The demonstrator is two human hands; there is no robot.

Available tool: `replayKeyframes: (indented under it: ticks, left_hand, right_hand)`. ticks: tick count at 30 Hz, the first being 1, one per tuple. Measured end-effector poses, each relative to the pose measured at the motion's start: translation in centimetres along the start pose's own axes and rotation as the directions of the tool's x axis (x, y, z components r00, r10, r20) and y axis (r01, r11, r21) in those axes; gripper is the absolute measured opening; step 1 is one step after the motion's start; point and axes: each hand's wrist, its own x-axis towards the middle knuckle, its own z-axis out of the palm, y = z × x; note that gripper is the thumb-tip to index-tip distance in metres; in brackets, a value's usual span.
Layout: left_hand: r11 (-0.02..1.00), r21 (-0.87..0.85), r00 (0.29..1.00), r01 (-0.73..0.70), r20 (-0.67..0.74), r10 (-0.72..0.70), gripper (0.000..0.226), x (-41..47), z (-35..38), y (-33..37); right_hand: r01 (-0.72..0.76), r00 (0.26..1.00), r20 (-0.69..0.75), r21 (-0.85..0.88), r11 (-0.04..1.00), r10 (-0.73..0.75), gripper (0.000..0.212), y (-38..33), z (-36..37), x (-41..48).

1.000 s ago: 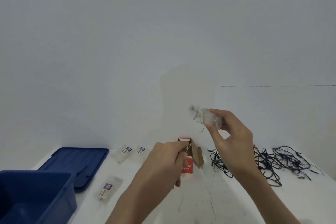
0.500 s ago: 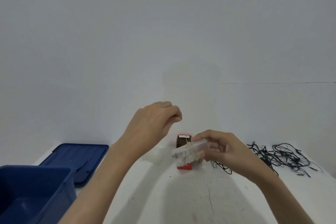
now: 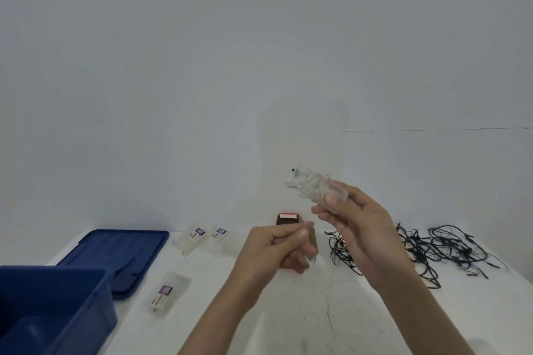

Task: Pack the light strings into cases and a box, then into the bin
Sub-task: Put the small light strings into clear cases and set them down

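Observation:
My right hand (image 3: 357,222) holds a clear plastic case (image 3: 317,187) raised above the table, tilted, with a thin light string showing inside it and at its open end. My left hand (image 3: 277,245) is lower and to the left, fingers pinched together, possibly on a fine wire that I cannot make out. Behind my left hand stands a small red cardboard box (image 3: 287,217) with its flaps open. Three clear cases with labels lie on the table (image 3: 196,235) (image 3: 219,235) (image 3: 165,291). A tangle of dark light strings (image 3: 438,248) lies at the right.
An open blue bin (image 3: 52,308) sits at the lower left corner, with its blue lid (image 3: 115,253) lying flat behind it. The white table (image 3: 288,320) ends at a pale wall close behind the box.
My right hand has lifted the clear case from just above the box up to the right. My left hand has dropped from its raised position down in front of the box.

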Motion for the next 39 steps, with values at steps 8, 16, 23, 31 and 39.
replayKeyframes:
  ticks: [8, 16, 23, 31, 39]
  left_hand:
    - [0.339, 0.914, 0.908, -0.221, 0.067, 0.414, 0.035, -0.9, 0.5, 0.5]
    - [-0.060, 0.906, 0.713, -0.420, 0.370, 0.595, 0.020, 1.8, -2.0, 2.6]
    - [0.784, 0.544, 0.951, -0.297, 0.100, 0.291, 0.016, 3.4, -3.2, -0.1]
    - [0.986, 0.079, 0.959, -0.144, -0.233, 0.159, 0.029, 2.0, -0.5, -4.0]
    - [0.994, -0.106, 0.984, 0.004, -0.174, -0.022, 0.033, 2.1, -1.2, -6.0]
  right_hand:
    - [0.145, 0.971, -0.106, -0.459, 0.876, -0.216, 0.027, 0.4, -0.7, 0.3]
    - [0.094, 0.985, 0.171, -0.696, 0.712, 0.038, 0.026, 0.8, -2.1, -0.1]
    - [-0.115, 0.905, 0.357, -0.319, 0.941, 0.232, 0.026, 2.0, -3.7, 0.0]
    - [-0.383, 0.913, 0.232, 0.199, 0.902, 0.336, 0.069, 6.6, -3.0, 0.7]
    - [-0.247, 0.969, 0.022, 0.154, 0.957, 0.247, 0.049, 10.2, -1.6, 1.0]
